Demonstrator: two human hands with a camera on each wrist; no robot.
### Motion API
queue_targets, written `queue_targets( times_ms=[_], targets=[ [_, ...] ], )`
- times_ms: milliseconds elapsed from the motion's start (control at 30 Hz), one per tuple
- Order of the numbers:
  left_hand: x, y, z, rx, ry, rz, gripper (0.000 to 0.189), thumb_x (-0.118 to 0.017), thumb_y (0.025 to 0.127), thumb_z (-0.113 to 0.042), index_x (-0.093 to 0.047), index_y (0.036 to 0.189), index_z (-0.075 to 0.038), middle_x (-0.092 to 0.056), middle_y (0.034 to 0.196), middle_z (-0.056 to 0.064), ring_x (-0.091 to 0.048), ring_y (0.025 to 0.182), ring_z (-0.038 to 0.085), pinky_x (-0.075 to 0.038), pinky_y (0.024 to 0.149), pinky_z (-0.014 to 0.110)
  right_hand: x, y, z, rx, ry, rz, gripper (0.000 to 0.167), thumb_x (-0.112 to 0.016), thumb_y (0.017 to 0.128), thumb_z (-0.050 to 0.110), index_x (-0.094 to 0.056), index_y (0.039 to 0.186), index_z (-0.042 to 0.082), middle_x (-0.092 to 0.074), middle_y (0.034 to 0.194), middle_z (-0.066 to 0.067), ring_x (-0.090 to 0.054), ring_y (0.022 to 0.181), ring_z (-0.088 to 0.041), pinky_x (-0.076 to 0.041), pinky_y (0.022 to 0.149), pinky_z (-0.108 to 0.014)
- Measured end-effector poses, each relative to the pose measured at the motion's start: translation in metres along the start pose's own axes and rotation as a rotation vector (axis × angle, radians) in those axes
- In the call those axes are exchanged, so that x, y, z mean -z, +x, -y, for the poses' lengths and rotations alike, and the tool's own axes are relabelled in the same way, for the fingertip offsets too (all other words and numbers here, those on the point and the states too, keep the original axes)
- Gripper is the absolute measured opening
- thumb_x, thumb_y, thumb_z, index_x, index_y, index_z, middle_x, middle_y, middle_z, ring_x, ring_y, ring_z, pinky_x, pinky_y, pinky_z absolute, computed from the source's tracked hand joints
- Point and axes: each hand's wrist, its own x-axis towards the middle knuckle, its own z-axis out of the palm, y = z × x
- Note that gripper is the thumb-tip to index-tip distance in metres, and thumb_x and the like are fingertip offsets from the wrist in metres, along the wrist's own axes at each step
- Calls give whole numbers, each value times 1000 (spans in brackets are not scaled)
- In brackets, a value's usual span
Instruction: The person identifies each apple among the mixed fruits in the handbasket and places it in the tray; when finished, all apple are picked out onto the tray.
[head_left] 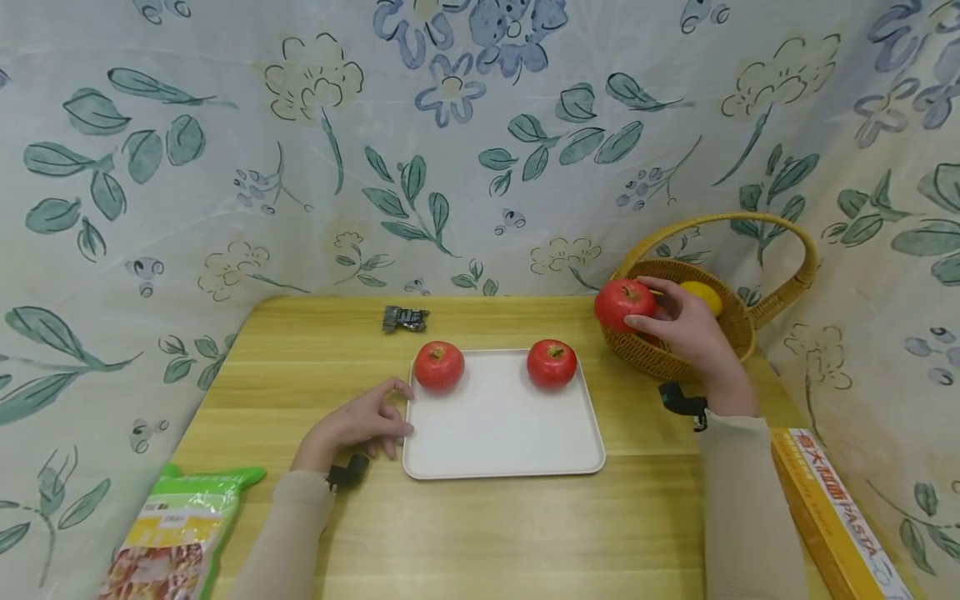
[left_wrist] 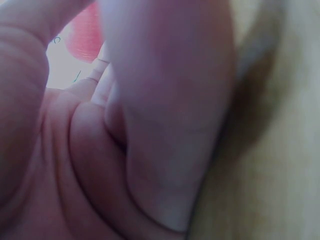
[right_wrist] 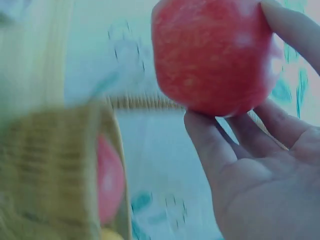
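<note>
The red apple [head_left: 619, 307] sits at ten o'clock from my right hand [head_left: 692, 329], clear of the palm and out at the fingertips. It hangs at the nine-to-ten o'clock side of the wicker basket [head_left: 643, 357], and the right wrist view shows a gap between the two. Its stem hollow faces upward, a little toward twelve o'clock; the body is nearly round, with no plain long axis. I pinch it between thumb and fingers, spread about as wide as the fruit.

My left hand [head_left: 363, 420] is at nine o'clock of the white tray [head_left: 504, 429], its fingers loosely bent, thumb and forefinger apart at the rim; they seem to touch it, though the wrist view is too blurred to be sure. On the tray, one apple [head_left: 439, 367] lies at its eleven o'clock corner and another apple [head_left: 552, 364] at one o'clock. Beyond the rim, at eleven, is a black packet [head_left: 405, 319]. Inside the basket lie a yellow fruit [head_left: 703, 297] and a red fruit [right_wrist: 109, 180].
</note>
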Motion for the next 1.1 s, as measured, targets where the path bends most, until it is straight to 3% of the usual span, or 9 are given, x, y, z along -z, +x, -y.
queue_targets(
  times_ms=[200, 433, 533, 933, 1100],
  targets=[
    [-1, 0, -1, 19, -11, -1, 63, -83, 93, -27, -44, 141, -17, -73, 79, 7, -69, 58, 17, -51, 51, 27, -46, -4, 11, 71, 100, 141, 74, -82, 95, 19, -44, 158, 8, -44, 163, -20, -49, 148, -43, -53, 97, -12],
    [-1, 1, 0, 19, -16, 3, 62, -83, 93, -27, -44, 140, -18, -74, 79, 7, -69, 59, 17, -51, 52, 27, -103, -8, 17, 89, 147, 321, 73, -86, 90, 15, -50, 154, 10, -53, 157, -18, -54, 144, -43, -53, 113, -47],
    [0, 0, -1, 18, -12, -1, 61, -83, 93, -27, -44, 140, -18, -74, 80, 7, -69, 59, 18, -51, 51, 27, -129, -12, 22, 103, 150, 399, 72, -87, 89, 15, -52, 152, 10, -55, 155, -16, -55, 143, -41, -51, 114, -54],
    [0, 2, 1, 5, 0, 1, 62, -82, 93, -26, -44, 142, -17, -73, 81, 9, -70, 60, 18, -52, 52, 27, -207, -34, 30, 175, 118, 629, 62, -88, 87, 27, -60, 142, 32, -62, 145, 10, -52, 143, -18, -47, 120, -47],
    [0, 2, 2, 15, -2, -4, 61, -83, 93, -27, -45, 140, -19, -74, 81, 9, -70, 59, 19, -52, 52, 28, -228, -41, 28, 209, 130, 662, 62, -86, 89, 22, -58, 144, 26, -62, 145, 7, -54, 142, -19, -48, 119, -42]
  ],
)
